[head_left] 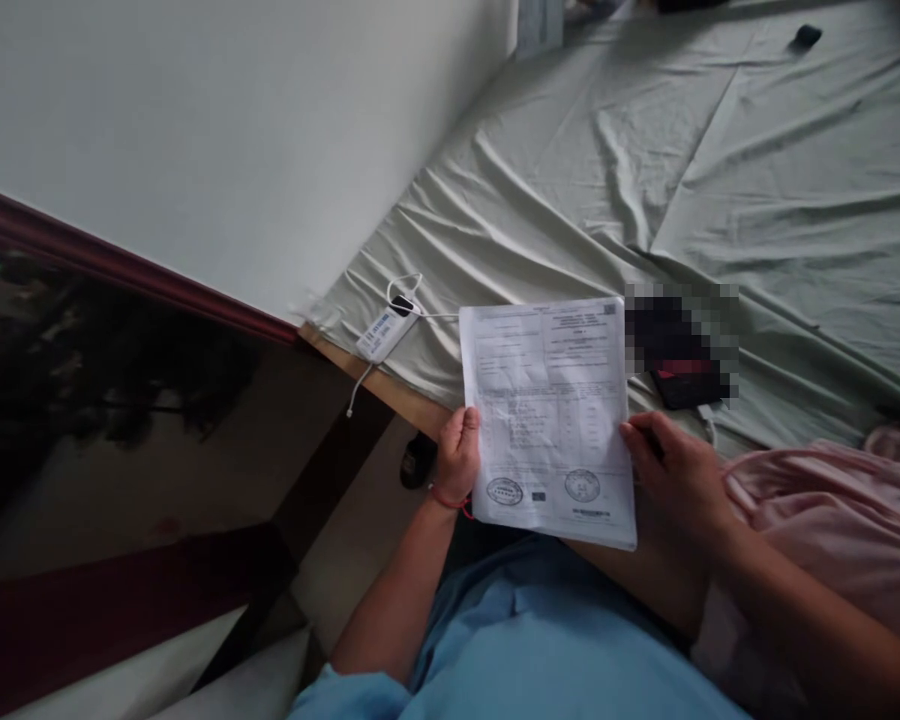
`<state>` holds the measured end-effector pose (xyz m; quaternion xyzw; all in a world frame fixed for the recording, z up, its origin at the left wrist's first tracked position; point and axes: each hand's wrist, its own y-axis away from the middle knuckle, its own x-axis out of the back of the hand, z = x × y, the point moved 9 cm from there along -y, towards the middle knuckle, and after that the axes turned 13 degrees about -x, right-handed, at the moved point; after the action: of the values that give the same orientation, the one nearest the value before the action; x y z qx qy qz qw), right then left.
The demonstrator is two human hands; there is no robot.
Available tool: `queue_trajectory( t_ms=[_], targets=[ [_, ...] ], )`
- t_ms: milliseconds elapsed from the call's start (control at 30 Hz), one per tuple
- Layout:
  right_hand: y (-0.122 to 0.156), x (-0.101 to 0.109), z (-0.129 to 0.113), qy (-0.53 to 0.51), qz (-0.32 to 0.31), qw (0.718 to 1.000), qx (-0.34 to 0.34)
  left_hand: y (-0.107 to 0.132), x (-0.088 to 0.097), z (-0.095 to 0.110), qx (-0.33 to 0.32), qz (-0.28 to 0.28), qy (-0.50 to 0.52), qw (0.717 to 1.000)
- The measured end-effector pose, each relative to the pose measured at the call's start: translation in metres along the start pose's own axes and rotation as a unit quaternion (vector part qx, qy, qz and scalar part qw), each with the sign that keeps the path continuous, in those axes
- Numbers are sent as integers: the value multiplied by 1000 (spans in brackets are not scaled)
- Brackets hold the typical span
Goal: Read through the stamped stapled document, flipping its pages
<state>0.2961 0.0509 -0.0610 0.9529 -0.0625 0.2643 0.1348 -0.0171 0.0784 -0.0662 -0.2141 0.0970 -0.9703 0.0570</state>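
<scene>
A printed paper form [547, 410] with two round stamps near its lower edge is held up in front of me, over the edge of a bed. My left hand [457, 455] pinches the sheet's left edge; a red string sits around that wrist. My right hand [675, 470] grips the sheet's right edge with curled fingers. Just behind the paper, on the sheet, lies a dark phone-like object [682, 385], partly blurred out.
The bed's pale green sheet [720, 180] stretches up and right. A white power bank with a cable [386, 330] lies at the bed's corner. A small black item [806, 36] lies far back. Pink cloth [832, 510] is at my right. White wall [217, 130] at left.
</scene>
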Motion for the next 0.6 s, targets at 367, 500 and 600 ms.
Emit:
queue_trajectory(
  t_ms=[367, 500, 600],
  targets=[
    [2, -10, -2, -60, -75, 995, -3, 3, -3, -23, 72, 52, 128, 988],
    [2, -21, 10, -127, -129, 982, -47, 3, -4, -24, 81, 58, 170, 980],
    [3, -25, 13, -167, -155, 971, -73, 3, -4, -24, 88, 62, 187, 976]
  ],
)
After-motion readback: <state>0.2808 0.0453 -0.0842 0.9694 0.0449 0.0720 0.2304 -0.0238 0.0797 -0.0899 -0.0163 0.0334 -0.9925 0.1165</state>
